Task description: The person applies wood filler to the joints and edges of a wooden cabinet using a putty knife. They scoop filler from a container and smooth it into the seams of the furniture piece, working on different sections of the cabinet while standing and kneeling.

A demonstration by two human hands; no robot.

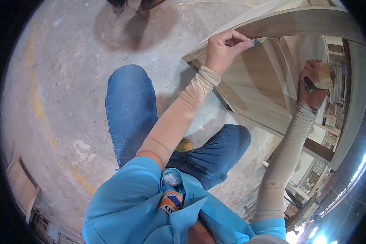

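My left hand (225,48) is at the near face of a wooden furniture frame (297,23), thumb and fingers pinched together. Between them is a small thin stick (259,41) with a dark smear and a pale tip, close to the underside of the top rail. Inside the frame's opening, on the right, my right hand (311,87) is closed around a yellowish-tan pad (325,76). A dark piece also shows in that palm, too small to name. Pale brown wood panels (258,75) fill part of the frame.
Another person's shoes (148,4) stand on the concrete floor (77,77) at the far side. Stacked wood pieces (335,105) lie beyond the frame, on the right. A wooden panel (23,185) leans at lower left. A container with an orange label (171,201) sticks out of my shirt.
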